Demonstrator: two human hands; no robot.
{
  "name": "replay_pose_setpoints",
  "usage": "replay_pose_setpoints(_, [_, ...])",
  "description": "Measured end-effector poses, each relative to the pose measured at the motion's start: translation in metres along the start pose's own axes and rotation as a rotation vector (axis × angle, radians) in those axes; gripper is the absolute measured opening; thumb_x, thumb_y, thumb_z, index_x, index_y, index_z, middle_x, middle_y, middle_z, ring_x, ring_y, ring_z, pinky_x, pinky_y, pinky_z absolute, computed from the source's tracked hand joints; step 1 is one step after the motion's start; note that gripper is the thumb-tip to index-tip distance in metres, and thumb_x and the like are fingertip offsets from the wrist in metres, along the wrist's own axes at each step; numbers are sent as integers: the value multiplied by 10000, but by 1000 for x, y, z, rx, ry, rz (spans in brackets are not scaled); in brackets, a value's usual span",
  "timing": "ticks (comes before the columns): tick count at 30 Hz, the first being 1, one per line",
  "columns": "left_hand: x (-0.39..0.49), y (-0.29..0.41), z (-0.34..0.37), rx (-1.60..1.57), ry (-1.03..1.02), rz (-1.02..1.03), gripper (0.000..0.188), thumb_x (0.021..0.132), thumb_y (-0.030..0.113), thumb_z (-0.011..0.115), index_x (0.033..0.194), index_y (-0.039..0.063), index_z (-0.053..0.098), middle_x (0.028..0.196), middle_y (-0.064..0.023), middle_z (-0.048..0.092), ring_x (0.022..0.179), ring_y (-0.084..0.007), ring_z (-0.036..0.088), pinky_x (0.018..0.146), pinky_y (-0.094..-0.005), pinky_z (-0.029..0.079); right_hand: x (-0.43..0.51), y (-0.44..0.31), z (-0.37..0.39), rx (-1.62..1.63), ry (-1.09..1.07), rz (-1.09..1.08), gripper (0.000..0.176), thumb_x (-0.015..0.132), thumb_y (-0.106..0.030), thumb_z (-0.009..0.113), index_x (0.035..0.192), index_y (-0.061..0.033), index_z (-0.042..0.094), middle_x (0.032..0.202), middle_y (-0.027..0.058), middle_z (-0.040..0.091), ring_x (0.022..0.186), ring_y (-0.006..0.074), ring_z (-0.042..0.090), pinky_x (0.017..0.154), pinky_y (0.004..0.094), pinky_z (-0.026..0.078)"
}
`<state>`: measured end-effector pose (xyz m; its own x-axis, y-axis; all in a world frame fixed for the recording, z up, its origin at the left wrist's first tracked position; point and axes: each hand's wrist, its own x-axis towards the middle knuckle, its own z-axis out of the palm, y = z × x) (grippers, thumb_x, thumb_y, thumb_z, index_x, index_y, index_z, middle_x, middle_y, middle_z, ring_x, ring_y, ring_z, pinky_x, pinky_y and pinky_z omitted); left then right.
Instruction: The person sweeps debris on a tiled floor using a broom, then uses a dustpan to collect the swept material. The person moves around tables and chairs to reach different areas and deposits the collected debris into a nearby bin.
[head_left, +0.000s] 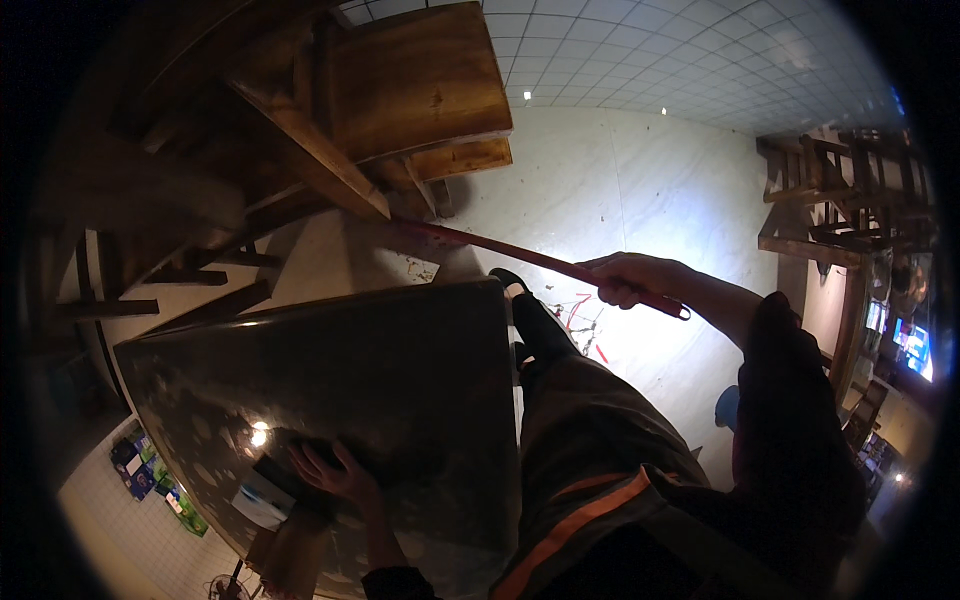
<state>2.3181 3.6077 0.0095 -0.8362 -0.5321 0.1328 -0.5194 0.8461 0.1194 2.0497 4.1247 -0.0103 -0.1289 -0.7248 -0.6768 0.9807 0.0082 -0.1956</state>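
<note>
My right hand (622, 279) is closed around a red pole (517, 253) near its end, which has a hanging loop. The pole slants away to the left, and its far end goes into shadow beside the wooden furniture, so what it carries is hidden. My left hand (334, 471) lies with spread fingers on or just over the dark glossy tabletop (420, 360); it holds nothing that I can see. Close to that hand is a box (262, 504) with a pale blue and white face. Red strips and other litter (581, 315) lie on the pale floor near my foot.
A wooden chair (427, 82) and more dark wooden furniture stand beyond the table. More wooden furniture (814, 247) is at the right. A blue object (726, 407) stands on the floor near my right sleeve. Green and blue packages (157, 476) are at the lower left.
</note>
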Motion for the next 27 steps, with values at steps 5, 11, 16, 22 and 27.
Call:
replay_pose_setpoints(5, [2,-1,1,11,22,51,528,968,289,543,1420,53,406,1503,-163,320,1390,-372,258,1113,-527,262,-15,14,-24,-31,185,89,390,996,-210,435,1362,-74,447,684,19,467,489,53,342,423,193,304])
replay_pose_setpoints(11, [2,4,2,-46,53,11,569,957,416,509,1368,26,448,1492,-137,361,1378,-344,287,1103,-530,253,-24,23,-39,-624,387,145,498,991,-250,439,1452,-85,351,692,70,579,476,102,518,433,247,476])
replay_pose_setpoints(16, [2,7,-2,47,0,-40,578,967,439,469,1388,44,427,1505,-130,340,1383,-335,281,1109,-530,234,25,25,-52,-1415,541,-31,453,955,-195,505,1393,-130,414,802,142,640,685,275,657,591,411,532])
replay_pose_setpoints(22, [1,5,-3,36,5,-21,575,968,435,465,1404,65,410,1510,-118,334,1385,-333,278,1109,-530,235,2,29,-73,-1747,619,-225,468,944,-146,530,1400,-154,426,1016,169,683,863,368,670,758,484,520])
replay_pose_setpoints(27, [1,3,0,14,25,-12,562,966,421,480,1404,75,412,1512,-115,331,1385,-335,277,1107,-526,242,-49,15,-42,-1729,702,29,433,945,-132,532,1373,-147,472,905,162,693,752,325,677,707,450,530])
